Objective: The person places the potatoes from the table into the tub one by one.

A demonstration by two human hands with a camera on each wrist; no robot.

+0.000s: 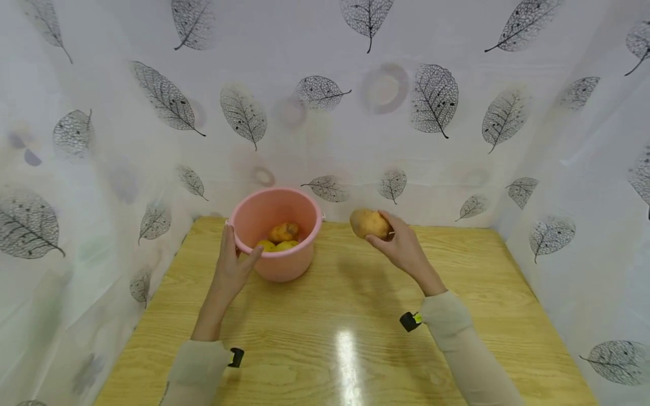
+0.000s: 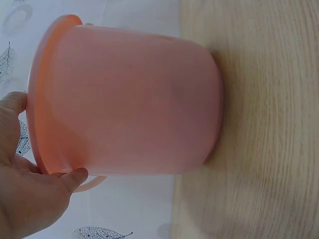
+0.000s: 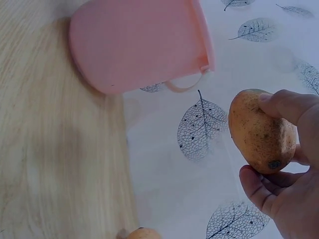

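Observation:
A pink bucket [image 1: 276, 265] stands upright on the table's left half, slightly blurred in the wrist views. My left hand [image 1: 233, 268] grips its rim at the near left, thumb on the front edge and fingers at the side. Inside the bucket lie a brown potato [image 1: 283, 232] and some yellow rounded pieces [image 1: 286, 245] whose kind I cannot tell. To the right of the bucket, my right hand [image 1: 403, 245] holds a large potato [image 1: 367, 223] above the table, pinched between thumb and fingers. In the right wrist view this potato [image 3: 261, 132] shows a dark spot at its lower end.
A wood-grain table [image 1: 304, 316] bears the bucket. Behind it and along both sides hangs a pale leaf-print curtain [image 1: 325, 141]. Part of another brownish rounded thing [image 3: 143, 233] shows at the bottom of the right wrist view. The bucket's handle [image 3: 184, 85] hangs behind it.

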